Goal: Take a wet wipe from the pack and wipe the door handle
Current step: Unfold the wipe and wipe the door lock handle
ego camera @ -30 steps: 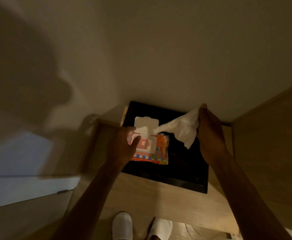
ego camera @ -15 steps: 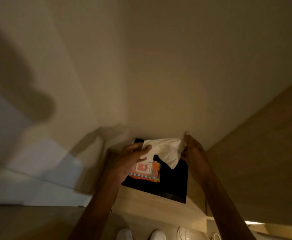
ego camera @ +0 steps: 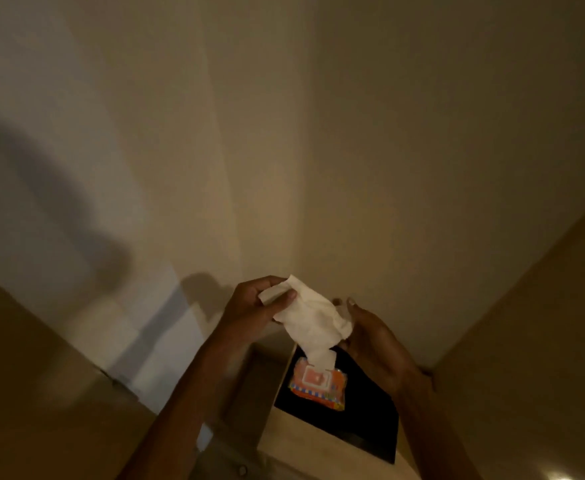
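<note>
Left hand (ego camera: 249, 308): raised above the counter; thumb and fingers pinched on the upper corner of the wipe (ego camera: 313, 320); grip closed on it.
Right hand (ego camera: 374, 334): beside the wipe's lower right fold; palm turned in, fingers loosely spread; touching or cradling the cloth, no firm pinch visible.
Wipe: white, crumpled, hanging between both hands; its lower tail runs down toward the pack's open flap; whether it has come fully free of the opening cannot be told.
Pack (ego camera: 319, 388): orange, lying flat on a dark panel (ego camera: 364, 417) set in the wooden counter (ego camera: 284, 441); flap open; neither hand holds it down.
Door handle: not in view; wiping not yet begun.
Stage, as judged: wipe extraction nearly complete; unfolding likely next.
Risk one: pack unrestrained; if the tail is caught in the slot, a further pull could lift or drag the pack off the panel.
Risk two: a second wipe may trail out behind the first.
Risk three: flap left open; remaining wipes would dry.
Risk four: dim light and a single pinch; the damp cloth could slip and fall.
</note>
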Tool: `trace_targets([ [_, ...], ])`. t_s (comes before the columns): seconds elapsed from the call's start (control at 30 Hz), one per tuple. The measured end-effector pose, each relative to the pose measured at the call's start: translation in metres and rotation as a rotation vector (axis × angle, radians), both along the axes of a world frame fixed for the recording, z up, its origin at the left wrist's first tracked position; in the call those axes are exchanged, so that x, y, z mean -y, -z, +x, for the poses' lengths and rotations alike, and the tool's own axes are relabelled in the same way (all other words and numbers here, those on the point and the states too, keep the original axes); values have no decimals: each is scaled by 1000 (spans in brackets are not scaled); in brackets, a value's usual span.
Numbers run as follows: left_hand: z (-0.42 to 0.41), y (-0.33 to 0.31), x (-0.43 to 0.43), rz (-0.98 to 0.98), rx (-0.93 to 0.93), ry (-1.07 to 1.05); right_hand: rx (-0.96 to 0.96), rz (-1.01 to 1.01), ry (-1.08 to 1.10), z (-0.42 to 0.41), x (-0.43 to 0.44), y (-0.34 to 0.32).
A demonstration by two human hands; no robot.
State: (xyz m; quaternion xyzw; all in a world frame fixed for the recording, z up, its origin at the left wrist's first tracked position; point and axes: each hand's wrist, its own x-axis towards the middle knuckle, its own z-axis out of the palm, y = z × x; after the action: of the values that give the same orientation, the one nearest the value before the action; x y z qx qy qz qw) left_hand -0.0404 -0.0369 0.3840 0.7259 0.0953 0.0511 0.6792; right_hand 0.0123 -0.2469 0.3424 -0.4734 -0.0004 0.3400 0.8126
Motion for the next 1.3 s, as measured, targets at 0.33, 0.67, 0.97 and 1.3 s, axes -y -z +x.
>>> trace_targets([
  [0.33,-71,-44,-16,134,-2,-142,102,-75,-540,0,-50,-24],
  [0.67,-194,-37,-16,427,-60,-496,237,35,-920,-63,-108,-25],
  [0.97,-338,-35,-21,127,-185,-686,322,-5,-1180,-176,-160,-33],
  [1.3,-486,-23,-22,-142,-99,-884,410,6,-1157,-324,-191,-45],
])
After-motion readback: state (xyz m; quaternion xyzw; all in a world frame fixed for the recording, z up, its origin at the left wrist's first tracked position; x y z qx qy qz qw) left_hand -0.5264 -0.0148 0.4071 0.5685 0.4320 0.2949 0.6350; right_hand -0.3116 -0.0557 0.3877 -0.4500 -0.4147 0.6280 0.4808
